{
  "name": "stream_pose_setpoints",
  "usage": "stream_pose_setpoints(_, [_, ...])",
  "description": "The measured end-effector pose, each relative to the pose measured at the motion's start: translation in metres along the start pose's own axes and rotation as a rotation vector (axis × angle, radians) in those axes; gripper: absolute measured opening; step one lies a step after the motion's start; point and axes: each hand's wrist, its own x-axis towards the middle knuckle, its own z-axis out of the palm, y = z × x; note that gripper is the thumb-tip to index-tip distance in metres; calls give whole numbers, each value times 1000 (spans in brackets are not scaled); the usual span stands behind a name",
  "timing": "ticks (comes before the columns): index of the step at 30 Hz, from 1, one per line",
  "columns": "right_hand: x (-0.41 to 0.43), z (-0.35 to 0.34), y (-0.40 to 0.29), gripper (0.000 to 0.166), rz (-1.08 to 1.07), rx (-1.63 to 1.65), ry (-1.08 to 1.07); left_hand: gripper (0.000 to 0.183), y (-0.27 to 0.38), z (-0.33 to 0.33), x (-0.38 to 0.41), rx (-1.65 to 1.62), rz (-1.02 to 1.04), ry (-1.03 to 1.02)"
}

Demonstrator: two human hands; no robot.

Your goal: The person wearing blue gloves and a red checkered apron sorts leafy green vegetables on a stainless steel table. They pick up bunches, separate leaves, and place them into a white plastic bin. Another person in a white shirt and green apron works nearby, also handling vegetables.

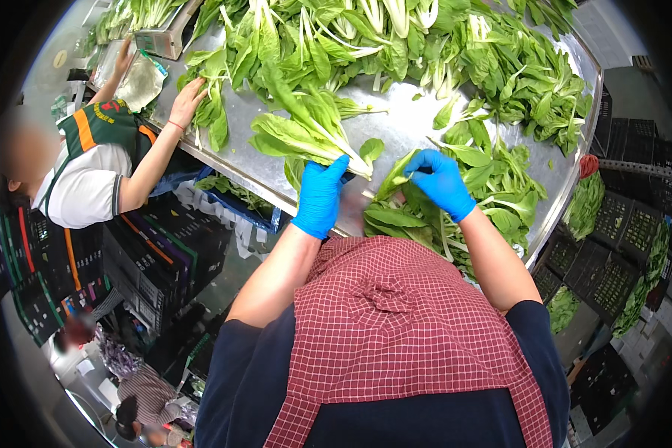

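Observation:
My left hand [320,196], in a blue glove, is closed around the white stem end of a leafy green vegetable [305,131], whose leaves point up and left over the metal table [395,103]. To its right, my right hand [438,182], also gloved in blue, pinches a green leaf [395,178] by its pale stalk end between thumb and fingers. Below and beside it lies a pile of loose leaves [504,201] near the table's front edge. Large heaps of the same leafy greens [336,42] cover the table's far side.
A co-worker [89,162] stands at the left, one hand on greens. A weighing scale [159,42] stands at the back left. A blue crate [241,207] holds leaves below the table's edge. Black plastic crates [162,263] are stacked at left, and more crates [610,274] with greens stand at right.

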Motion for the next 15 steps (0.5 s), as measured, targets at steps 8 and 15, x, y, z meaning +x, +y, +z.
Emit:
stream_pose_setpoints(8, [33,47,-55,25,106,409,-29,42,8,3,-17,-122,-126,-113])
stream_pose_setpoints(15, [39,47,-66,22,167,309,17,41,5,-12,-10,-214,-165,-96])
